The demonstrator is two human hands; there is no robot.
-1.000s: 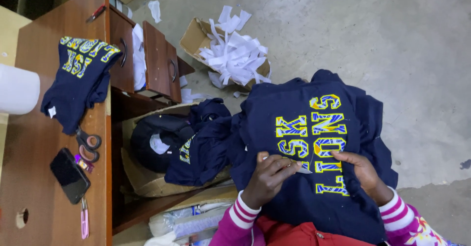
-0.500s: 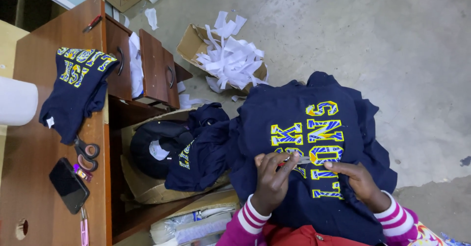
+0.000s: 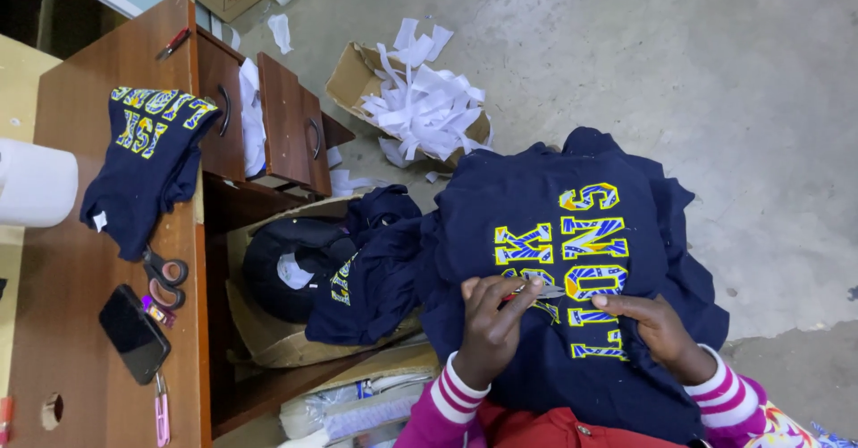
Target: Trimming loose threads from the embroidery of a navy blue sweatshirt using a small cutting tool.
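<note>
The left hand [image 3: 493, 321] pinches small snips [image 3: 536, 293] on the navy shirt [image 3: 572, 260]; at three o'clock, the right hand [image 3: 657, 327] presses flat, open.

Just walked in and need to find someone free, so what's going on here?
A person has a navy sweatshirt with yellow and blue lettering spread on their lap. The left hand holds a small metal tool to the lettering, while the right hand presses the cloth flat. Beside them, a wooden desk holds another navy garment, scissors and a phone.
</note>
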